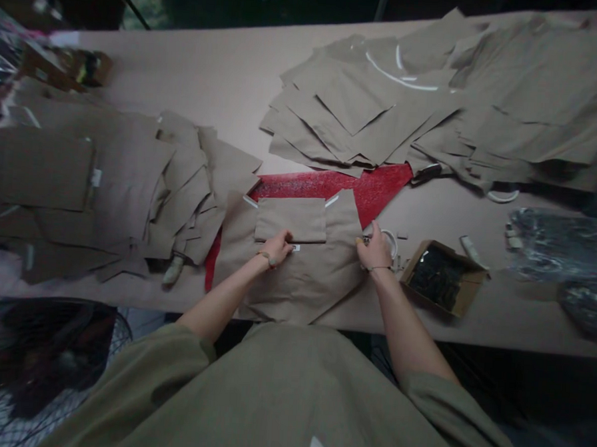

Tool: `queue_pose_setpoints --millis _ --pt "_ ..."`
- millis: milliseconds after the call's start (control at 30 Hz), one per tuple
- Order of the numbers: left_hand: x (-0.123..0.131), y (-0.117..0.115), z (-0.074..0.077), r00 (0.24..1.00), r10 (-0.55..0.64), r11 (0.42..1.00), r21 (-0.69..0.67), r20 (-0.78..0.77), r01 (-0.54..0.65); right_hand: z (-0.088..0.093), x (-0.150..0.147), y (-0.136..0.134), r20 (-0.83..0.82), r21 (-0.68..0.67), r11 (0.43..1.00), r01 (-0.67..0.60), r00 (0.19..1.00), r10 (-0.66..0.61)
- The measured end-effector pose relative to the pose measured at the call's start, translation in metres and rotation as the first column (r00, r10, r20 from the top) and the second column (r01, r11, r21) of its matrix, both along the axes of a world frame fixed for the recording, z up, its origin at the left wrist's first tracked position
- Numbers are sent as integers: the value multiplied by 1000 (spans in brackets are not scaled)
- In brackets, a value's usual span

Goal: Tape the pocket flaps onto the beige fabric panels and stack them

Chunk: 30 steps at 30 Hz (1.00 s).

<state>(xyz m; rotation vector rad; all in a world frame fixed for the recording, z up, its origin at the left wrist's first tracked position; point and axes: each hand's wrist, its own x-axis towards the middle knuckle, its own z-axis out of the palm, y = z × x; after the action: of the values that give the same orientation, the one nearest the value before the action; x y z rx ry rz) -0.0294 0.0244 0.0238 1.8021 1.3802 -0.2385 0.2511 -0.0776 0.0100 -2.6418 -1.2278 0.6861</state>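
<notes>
Your left hand lies flat, fingertips at the lower edge of the small tan fabric panel, long axis left-right, atop the larger tan panel on the red sheet. Your right hand curls at the larger panel's edge, pinch unclear. Risk: small panel skews if either hand drags it

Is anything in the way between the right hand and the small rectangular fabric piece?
Nothing visible is: only the larger khaki panel lies between the right hand and the small rectangular khaki piece, which rests on that panel.
</notes>
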Motion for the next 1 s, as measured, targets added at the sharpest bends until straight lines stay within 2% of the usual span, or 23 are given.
queue_pose_setpoints --millis 133,300,433,533,633,700,733,800,833,900,933,967,1000 --pt "15 5 -1 986 -43 997 54 -162 53 -6 -5 6 -71 12 998 66 995 -65" --pt "23 5 -11 986 -33 980 187 -163 64 -11 -8 6 -85 64 991 116 990 -110" --pt "32 13 -6 954 -76 985 128 -288 117 -7 -10 10 -100 44 985 169 981 -164" --pt "32 23 2 907 -124 986 50 -403 157 1 -10 9 -92 42 980 192 978 -188" --pt "22 29 5 907 -136 982 63 -398 175 18 -13 4 -116 141 976 164 982 -148" --pt "12 26 4 914 -134 982 75 -384 175 34 -24 8 -182 258 962 90 982 -43" --pt "6 24 3 918 -131 982 76 -375 171 44 -31 15 -222 326 945 15 973 61" --pt "-8 19 4 934 -84 988 95 -348 124 70 -50 46 -265 466 861 -206 896 357" --pt "-18 19 6 945 -27 990 123 -326 71 87 -58 70 -263 524 786 -327 816 515" --pt "-46 27 13 948 163 968 229 -274 -100 126 -66 132 -228 596 626 -503 641 733" --pt "-66 35 18 925 286 931 303 -250 -206 146 -64 168 -214 611 581 -538 594 776" --pt "-88 45 24 886 406 873 383 -226 -302 166 -57 207 -202 613 584 -532 609 767" --pt "-112 57 31 837 509 802 465 -202 -375 183 -46 245 -197 606 627 -490 671 715"
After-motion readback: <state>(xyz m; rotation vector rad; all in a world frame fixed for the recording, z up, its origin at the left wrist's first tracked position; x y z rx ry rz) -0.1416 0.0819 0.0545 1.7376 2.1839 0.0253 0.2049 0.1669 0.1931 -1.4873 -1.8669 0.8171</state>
